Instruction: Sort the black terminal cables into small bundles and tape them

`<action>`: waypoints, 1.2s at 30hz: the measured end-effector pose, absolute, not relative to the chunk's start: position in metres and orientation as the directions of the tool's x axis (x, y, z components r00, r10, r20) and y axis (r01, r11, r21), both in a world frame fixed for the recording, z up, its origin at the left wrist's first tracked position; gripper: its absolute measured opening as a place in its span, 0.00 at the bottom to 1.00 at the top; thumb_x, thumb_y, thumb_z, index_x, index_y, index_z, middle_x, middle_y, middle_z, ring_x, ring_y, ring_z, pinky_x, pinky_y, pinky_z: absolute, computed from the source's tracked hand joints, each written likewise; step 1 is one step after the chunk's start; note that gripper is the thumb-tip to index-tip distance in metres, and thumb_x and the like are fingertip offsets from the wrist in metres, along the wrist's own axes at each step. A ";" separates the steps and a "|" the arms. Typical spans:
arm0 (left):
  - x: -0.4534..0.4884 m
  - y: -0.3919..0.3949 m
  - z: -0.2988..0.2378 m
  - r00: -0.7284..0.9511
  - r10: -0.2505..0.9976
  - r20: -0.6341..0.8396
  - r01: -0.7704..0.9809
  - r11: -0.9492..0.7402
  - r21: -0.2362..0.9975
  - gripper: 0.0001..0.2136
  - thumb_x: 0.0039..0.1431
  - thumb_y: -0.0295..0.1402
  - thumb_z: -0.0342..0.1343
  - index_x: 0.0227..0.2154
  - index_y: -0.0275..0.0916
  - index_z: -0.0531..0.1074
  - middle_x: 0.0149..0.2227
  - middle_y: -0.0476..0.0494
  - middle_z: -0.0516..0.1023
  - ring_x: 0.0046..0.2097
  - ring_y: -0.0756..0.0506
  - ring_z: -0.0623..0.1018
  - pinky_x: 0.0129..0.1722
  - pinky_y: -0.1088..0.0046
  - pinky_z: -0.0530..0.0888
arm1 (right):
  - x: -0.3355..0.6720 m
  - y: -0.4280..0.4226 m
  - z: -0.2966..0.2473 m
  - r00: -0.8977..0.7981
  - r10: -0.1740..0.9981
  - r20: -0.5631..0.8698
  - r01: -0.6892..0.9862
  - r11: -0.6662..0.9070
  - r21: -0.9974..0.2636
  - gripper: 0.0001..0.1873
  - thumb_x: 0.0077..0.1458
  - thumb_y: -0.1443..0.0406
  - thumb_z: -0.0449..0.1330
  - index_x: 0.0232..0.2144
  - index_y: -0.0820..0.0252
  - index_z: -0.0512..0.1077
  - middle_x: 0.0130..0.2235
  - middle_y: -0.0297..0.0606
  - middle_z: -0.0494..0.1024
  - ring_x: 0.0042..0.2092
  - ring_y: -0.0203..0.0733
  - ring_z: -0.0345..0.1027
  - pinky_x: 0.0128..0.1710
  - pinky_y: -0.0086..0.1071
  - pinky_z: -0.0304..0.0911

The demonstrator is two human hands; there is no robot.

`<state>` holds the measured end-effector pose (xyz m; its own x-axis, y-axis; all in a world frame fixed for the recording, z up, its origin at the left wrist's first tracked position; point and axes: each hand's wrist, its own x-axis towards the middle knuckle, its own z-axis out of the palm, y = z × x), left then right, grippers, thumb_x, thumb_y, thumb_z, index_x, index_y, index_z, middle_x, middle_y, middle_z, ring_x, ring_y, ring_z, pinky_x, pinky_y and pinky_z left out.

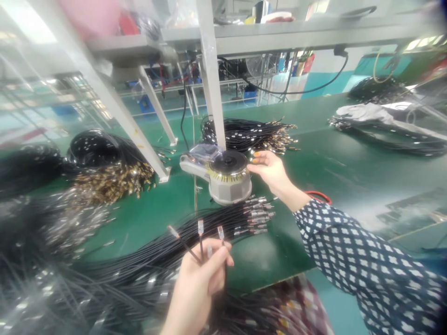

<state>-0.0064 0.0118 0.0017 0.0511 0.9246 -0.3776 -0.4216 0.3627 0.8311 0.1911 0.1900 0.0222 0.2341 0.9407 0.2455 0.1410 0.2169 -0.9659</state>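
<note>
My left hand (204, 274) is closed around thin black cables (201, 246) in the lower middle. Three of their silver terminal ends stick up above my fingers, spread apart. My right hand (268, 172) reaches to the right side of a round tape dispenser (230, 186) with a black disc on top and a yellowish slotted band. Its thumb is at the dispenser's rim, with the other fingers, orange at the nails, a little apart from it. No piece of tape can be made out between them. Just in front of the dispenser lies a bundle of black cables (216, 221) with silver ends pointing right.
On the green table (310, 139) stand white shelf posts (213, 88). Cable bundles with brass ends (115, 181) lie at left, and another coil (244, 132) sits behind the dispenser. More cables (391, 135) with a white cloth rest at right. Maroon cloth (303, 298) shows at the near edge.
</note>
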 end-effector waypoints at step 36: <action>-0.001 -0.001 0.013 -0.028 0.973 -0.230 -0.360 0.205 0.910 0.13 0.53 0.29 0.63 0.41 0.38 0.71 0.22 0.49 0.76 0.15 0.58 0.60 0.15 0.82 0.55 | 0.151 0.048 0.014 -0.355 0.928 0.111 -0.010 0.115 -0.993 0.04 0.51 0.66 0.65 0.25 0.58 0.73 0.37 0.37 0.74 0.43 0.42 0.68 0.49 0.37 0.62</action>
<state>-0.0006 -0.0015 0.0132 -0.0277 0.9728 -0.2300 -0.3602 0.2049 0.9101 0.1513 0.0480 0.0136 -0.3549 0.9283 0.1111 -0.0101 0.1150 -0.9933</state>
